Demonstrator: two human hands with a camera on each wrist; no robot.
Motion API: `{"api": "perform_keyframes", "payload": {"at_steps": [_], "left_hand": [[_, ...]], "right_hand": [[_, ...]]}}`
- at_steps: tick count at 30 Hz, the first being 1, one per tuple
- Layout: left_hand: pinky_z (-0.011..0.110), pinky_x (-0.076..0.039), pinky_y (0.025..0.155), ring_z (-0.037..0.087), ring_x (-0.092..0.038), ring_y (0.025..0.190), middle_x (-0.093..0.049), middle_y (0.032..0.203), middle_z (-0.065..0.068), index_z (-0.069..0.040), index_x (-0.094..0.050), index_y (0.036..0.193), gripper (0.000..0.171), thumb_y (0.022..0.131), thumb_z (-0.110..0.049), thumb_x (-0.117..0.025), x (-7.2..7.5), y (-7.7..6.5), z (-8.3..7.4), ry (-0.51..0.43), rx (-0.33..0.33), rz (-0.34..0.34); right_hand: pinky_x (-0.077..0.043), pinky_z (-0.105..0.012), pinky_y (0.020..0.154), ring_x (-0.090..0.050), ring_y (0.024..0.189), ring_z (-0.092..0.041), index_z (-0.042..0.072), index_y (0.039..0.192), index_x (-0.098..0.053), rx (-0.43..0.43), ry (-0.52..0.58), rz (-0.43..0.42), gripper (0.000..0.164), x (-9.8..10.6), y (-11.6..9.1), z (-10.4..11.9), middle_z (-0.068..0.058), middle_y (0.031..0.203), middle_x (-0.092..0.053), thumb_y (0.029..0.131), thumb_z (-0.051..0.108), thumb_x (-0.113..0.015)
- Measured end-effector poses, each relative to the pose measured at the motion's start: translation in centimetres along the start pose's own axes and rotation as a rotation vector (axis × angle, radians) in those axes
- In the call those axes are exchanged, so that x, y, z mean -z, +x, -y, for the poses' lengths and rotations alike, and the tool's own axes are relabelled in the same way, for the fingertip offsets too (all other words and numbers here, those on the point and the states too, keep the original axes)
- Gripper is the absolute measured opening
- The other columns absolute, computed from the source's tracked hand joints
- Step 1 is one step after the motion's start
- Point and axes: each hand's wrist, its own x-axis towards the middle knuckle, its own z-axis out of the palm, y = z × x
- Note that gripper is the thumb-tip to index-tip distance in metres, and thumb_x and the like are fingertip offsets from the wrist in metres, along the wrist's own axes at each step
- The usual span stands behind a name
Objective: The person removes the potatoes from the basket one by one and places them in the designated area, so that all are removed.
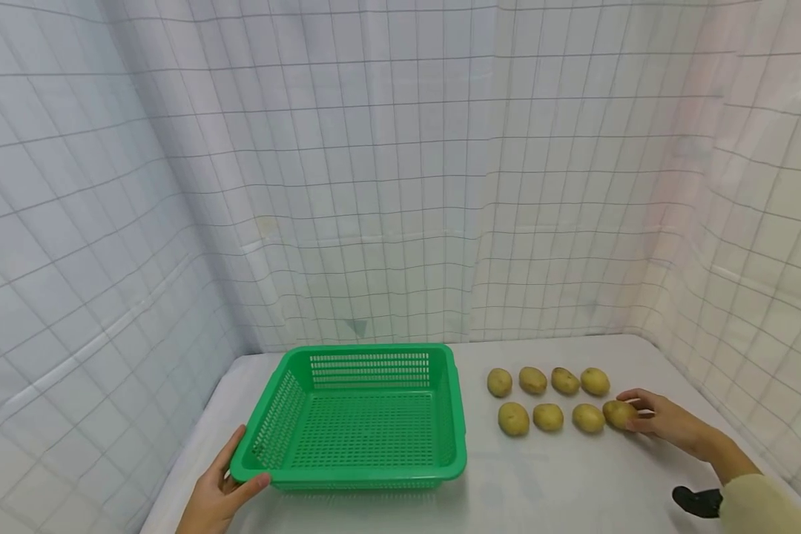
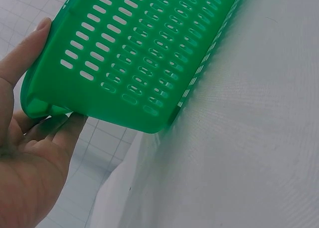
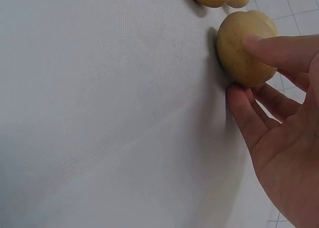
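Note:
A green plastic basket (image 1: pixel 367 430) with slotted walls stands on the white table, nothing inside it. My left hand (image 1: pixel 215 489) grips its near left corner; the left wrist view shows the thumb on the rim of the basket (image 2: pixel 124 63) and the fingers under it. Far to the right, my right hand (image 1: pixel 667 423) holds a potato (image 1: pixel 618 414) at the end of the front row. In the right wrist view the thumb lies on that potato (image 3: pixel 241 48) and the fingers curl at its other side; it sits on or just above the cloth.
Several more potatoes lie in two rows right of the basket, among them a front-row potato (image 1: pixel 513 419) and a back-row potato (image 1: pixel 595 381). A black object (image 1: pixel 697 502) shows by the right sleeve. White gridded curtains (image 1: pixel 387 185) enclose the table's back and sides.

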Motion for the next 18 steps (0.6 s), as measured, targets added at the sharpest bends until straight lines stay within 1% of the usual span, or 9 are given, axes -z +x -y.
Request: {"api": "perform_keyframes", "payload": {"at_steps": [4,10,12,13,14,15,16,17,18], "left_hand": [[0.019,-0.053,0.088,-0.017,-0.049,0.106,-0.006,0.167,0.030,-0.009,-0.001,0.167,0.098,0.100,-0.015,-0.072,0.2,-0.1,0.1,0.007,0.004,-0.006],[0.018,-0.052,0.088,-0.019,-0.048,0.105,-0.002,0.167,0.029,-0.009,0.001,0.167,0.098,0.100,-0.013,-0.071,0.6,0.0,0.1,-0.010,0.007,0.007],[0.019,-0.052,0.089,-0.018,-0.049,0.107,-0.003,0.167,0.028,-0.009,0.001,0.167,0.098,0.100,-0.013,-0.071,0.6,0.1,-0.1,-0.009,0.004,0.009],[0.021,-0.053,0.090,-0.009,-0.053,0.114,-0.003,0.167,0.029,-0.008,0.000,0.167,0.097,0.101,-0.014,-0.070,0.7,0.1,-0.2,0.010,0.001,0.014],[0.026,-0.055,0.091,0.001,-0.057,0.119,-0.003,0.167,0.030,-0.007,0.001,0.167,0.097,0.101,-0.016,-0.070,0.8,0.1,-0.5,0.052,0.009,0.021],[0.033,-0.054,0.096,0.013,-0.056,0.127,-0.003,0.166,0.032,-0.006,0.002,0.166,0.099,0.101,-0.020,-0.071,0.8,0.2,-1.0,0.117,0.012,0.027],[0.041,-0.053,0.099,0.027,-0.053,0.133,-0.003,0.166,0.032,-0.007,0.004,0.166,0.102,0.100,-0.025,-0.072,0.9,0.3,-1.7,0.191,0.021,0.035],[0.051,-0.050,0.103,0.040,-0.044,0.139,-0.002,0.166,0.033,-0.008,0.006,0.166,0.105,0.100,-0.030,-0.073,1.0,0.3,-2.5,0.267,0.021,0.045],[0.060,-0.045,0.105,0.051,-0.034,0.143,-0.002,0.167,0.032,-0.010,0.006,0.167,0.108,0.098,-0.035,-0.074,1.0,0.5,-3.6,0.340,-0.002,0.052]], "right_hand": [[-0.052,-0.043,0.089,-0.052,0.124,-0.045,-0.008,0.145,-0.043,0.013,0.000,-0.008,0.060,-0.2,0.4,0.1,-0.037,0.141,-0.044,0.099,0.020,-0.070],[-0.054,-0.039,0.082,-0.058,0.114,-0.034,-0.008,0.142,-0.046,0.040,-0.013,-0.049,0.057,-0.7,1.1,0.9,-0.034,0.136,-0.051,0.099,0.020,-0.071],[-0.054,-0.040,0.081,-0.059,0.113,-0.036,-0.008,0.141,-0.048,0.051,-0.044,-0.078,0.054,-0.7,1.4,1.5,-0.033,0.134,-0.053,0.099,0.020,-0.069],[-0.054,-0.041,0.082,-0.059,0.114,-0.039,-0.009,0.140,-0.048,0.053,-0.063,-0.091,0.053,-0.6,1.6,1.8,-0.034,0.133,-0.054,0.100,0.019,-0.068],[-0.055,-0.044,0.084,-0.058,0.115,-0.042,-0.009,0.139,-0.049,0.049,-0.088,-0.105,0.052,-0.4,1.8,2.1,-0.034,0.133,-0.055,0.100,0.020,-0.067],[-0.055,-0.046,0.086,-0.057,0.118,-0.045,-0.009,0.139,-0.049,0.048,-0.115,-0.115,0.052,-0.2,2.1,2.4,-0.034,0.133,-0.055,0.101,0.020,-0.066],[-0.054,-0.050,0.088,-0.056,0.120,-0.048,-0.010,0.139,-0.048,0.048,-0.137,-0.119,0.051,0.1,2.3,2.8,-0.034,0.133,-0.054,0.102,0.020,-0.065],[-0.053,-0.054,0.090,-0.054,0.121,-0.051,-0.010,0.140,-0.048,0.050,-0.158,-0.123,0.051,0.4,2.6,3.3,-0.035,0.134,-0.053,0.102,0.020,-0.065],[-0.052,-0.057,0.092,-0.053,0.122,-0.053,-0.011,0.140,-0.047,0.057,-0.176,-0.127,0.051,0.6,2.8,3.7,-0.036,0.134,-0.053,0.103,0.020,-0.064]]}}
